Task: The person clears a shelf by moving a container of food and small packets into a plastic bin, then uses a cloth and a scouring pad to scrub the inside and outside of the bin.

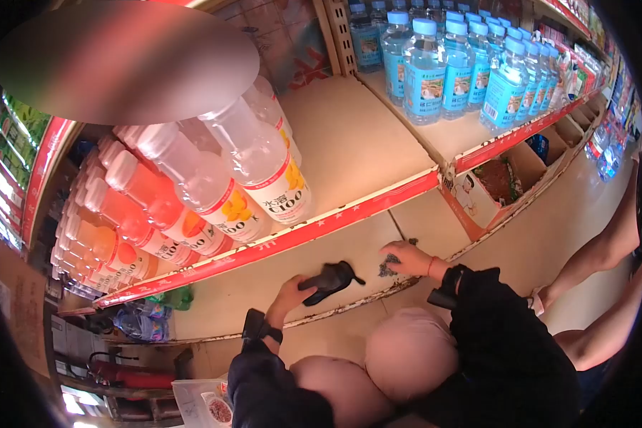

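Observation:
My left hand (289, 295) is closed round the near end of a black object (329, 281) with a dark loop at its far end, held over the low beige shelf (228, 303). To its right, my right hand (411, 259) has its fingers bent down around a small grey, rough-textured clump (388, 267), which touches the low shelf near its front edge. The fingertips are partly hidden by the clump. A red band circles my right wrist.
Above are a shelf with pink and clear bottles (271, 178) and a shelf with blue-capped bottles (424, 75). An open carton (499, 182) stands right on the low level. Another person's bare legs (606, 250) are at far right; a plastic container (200, 403) is lower left.

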A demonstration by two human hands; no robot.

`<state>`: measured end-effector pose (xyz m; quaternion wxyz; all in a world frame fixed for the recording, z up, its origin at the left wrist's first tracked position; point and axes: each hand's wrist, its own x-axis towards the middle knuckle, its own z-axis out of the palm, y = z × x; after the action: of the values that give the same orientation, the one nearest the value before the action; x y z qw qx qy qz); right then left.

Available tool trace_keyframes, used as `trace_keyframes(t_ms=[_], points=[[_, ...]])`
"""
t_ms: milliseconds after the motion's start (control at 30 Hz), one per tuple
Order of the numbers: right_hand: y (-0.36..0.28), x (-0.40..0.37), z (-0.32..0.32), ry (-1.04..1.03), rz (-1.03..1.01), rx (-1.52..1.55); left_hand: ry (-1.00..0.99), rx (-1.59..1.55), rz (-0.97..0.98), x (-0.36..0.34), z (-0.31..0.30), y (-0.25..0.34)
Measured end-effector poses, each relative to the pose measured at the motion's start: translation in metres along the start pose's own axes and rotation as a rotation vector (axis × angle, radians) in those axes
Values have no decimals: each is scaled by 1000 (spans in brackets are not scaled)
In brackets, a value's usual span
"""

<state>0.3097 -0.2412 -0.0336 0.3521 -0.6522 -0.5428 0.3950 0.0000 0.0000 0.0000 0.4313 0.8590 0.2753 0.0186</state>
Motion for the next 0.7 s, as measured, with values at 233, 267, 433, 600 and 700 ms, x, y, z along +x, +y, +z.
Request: trace_keyframes(t_ms=[233,267,433,600,700], points=[[-9,-51,17,322,-206,-926,474,8,-204,-27,26,-58],[-9,-52,19,412,-183,-967,560,6,-158,-32,31,-64],[6,-43,9,488,-166,-756,789,301,127,-49,34,-71],[16,-34,8,502,-248,-596,624,-50,-82,-104,30,-61],[-11,-33,11,587,-250,-403,552,-4,-90,-148,18,-39]])
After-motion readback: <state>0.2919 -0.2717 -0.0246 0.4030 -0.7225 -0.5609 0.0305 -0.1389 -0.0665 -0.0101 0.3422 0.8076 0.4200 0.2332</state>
